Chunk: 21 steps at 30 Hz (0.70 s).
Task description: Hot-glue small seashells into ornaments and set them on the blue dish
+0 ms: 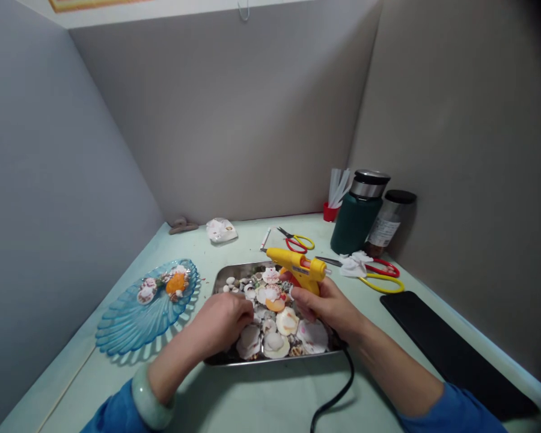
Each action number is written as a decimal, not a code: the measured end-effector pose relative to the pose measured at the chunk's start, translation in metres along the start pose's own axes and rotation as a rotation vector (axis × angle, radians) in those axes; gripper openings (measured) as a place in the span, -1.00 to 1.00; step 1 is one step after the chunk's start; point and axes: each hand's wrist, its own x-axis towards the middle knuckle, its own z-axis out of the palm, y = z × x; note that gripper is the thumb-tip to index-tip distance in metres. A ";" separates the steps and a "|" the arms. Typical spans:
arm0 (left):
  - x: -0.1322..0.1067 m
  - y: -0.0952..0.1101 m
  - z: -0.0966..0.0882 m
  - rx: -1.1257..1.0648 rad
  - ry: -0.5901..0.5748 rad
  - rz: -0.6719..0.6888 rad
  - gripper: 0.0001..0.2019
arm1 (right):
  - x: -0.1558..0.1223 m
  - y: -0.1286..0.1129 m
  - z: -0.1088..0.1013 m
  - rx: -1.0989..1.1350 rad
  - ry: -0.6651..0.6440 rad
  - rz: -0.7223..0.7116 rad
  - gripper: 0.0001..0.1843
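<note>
When lifting the shallow, shiny rectangular metal tray (237, 361), grip its stiff rim. Hold the smooth yellow plastic glue gun (300, 264), over the tray's right side and probably light, by its handle, as clamped in the right hand (331, 305). Beside the left hand (223, 319), fingers curled inward (cannot tell whether pinching), take heaped pale fan-shaped seashells (287, 322), probably brittle, by their rims.

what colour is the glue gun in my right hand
The glue gun is mostly yellow; the head view shows it.

Passage between tray (293, 357) and white packet (221, 230); small scissors (293, 237) rightward.
</note>
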 end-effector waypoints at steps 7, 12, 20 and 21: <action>0.010 0.009 -0.006 0.076 0.035 -0.040 -0.86 | 0.002 0.003 -0.001 0.007 -0.001 0.022 -0.62; 0.029 0.017 0.000 0.142 -0.007 -0.015 -0.86 | 0.003 0.003 -0.002 0.007 -0.012 0.030 -0.62; 0.019 0.008 -0.005 0.173 -0.040 -0.058 -0.86 | 0.003 0.000 -0.001 0.034 0.023 0.000 -0.63; 0.013 0.002 -0.008 0.180 -0.036 -0.081 -0.83 | 0.003 0.000 0.000 0.031 0.021 -0.002 -0.63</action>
